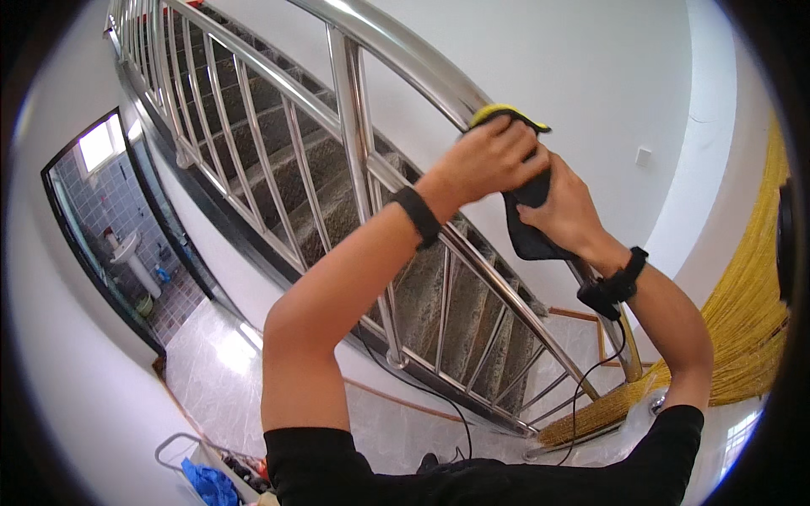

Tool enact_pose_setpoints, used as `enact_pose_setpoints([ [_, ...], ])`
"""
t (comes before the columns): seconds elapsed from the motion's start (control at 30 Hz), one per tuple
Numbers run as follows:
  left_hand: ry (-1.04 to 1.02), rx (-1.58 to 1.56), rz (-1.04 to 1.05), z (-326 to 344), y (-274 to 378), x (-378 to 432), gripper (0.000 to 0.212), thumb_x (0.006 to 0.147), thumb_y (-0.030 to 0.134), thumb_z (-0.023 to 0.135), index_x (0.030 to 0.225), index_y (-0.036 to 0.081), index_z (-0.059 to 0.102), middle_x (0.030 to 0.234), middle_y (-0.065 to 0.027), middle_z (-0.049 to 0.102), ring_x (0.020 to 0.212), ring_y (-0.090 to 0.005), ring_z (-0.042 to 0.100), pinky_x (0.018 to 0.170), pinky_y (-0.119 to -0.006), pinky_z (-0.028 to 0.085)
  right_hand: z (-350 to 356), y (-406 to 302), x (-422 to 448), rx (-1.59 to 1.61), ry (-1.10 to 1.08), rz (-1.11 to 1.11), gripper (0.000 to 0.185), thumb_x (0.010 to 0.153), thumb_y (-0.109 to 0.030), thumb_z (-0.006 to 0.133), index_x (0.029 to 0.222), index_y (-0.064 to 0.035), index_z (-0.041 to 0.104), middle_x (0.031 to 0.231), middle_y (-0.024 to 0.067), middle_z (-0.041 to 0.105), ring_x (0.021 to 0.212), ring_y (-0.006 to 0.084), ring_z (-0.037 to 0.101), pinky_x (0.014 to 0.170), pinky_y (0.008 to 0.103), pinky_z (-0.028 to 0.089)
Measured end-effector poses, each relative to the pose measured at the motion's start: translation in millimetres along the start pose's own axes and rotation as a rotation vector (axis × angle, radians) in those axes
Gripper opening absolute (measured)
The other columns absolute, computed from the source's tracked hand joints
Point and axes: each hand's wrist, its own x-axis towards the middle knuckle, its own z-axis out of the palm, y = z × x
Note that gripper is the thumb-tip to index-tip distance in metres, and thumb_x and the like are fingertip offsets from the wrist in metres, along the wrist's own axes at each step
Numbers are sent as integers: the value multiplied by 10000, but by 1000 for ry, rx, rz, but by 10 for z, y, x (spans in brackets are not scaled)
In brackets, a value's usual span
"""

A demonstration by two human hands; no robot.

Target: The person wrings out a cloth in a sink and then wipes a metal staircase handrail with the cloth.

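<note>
A black cloth with a yellow side [538,237] is wrapped over the thick stainless steel handrail [417,54] of a staircase. My left hand [490,155] grips the cloth from above, fingers curled around the rail. Just below it on the slope, my right hand [566,212] clasps the same cloth, thumb on the near side. A flap of the cloth hangs under the right hand. The stretch of rail beneath both hands is hidden. Each wrist wears a black strap, and the right one carries a small device with a cable.
Steel balusters [300,167] line the carpeted stairs [329,190]. A golden string curtain [740,303] hangs at the right. Through a doorway at the left stands a white washbasin [126,246]. A blue cloth [211,484] lies in a container at lower left. Thin black cables [465,417] hang near my body.
</note>
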Motion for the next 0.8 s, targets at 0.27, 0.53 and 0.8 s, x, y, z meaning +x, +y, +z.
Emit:
enact_pose_setpoints([
  [0.27,0,110,-78,-171,-1263,-420,378,770,177,687,1122,144,553,1041,-46,604,1023,-222,627,905,-367,503,216,-784,1081,-32,11,-89,628,659,-257,758,1123,80,501,1006,297,635,973,441,625,862,463,512],
  [0.53,-74,141,-273,-356,-1851,-494,616,651,96,782,1221,139,554,1191,-103,594,1167,-322,558,993,-443,450,346,-1083,2068,41,-129,-272,603,628,-414,798,1011,38,686,958,226,699,871,320,695,792,357,547],
  [0.8,-83,201,-400,-246,-1294,-337,610,709,162,751,1264,83,511,1186,-147,572,1132,-362,546,943,-479,441,-53,-857,1725,494,-503,-79,337,748,-242,742,910,47,677,783,94,660,694,179,618,643,312,510],
])
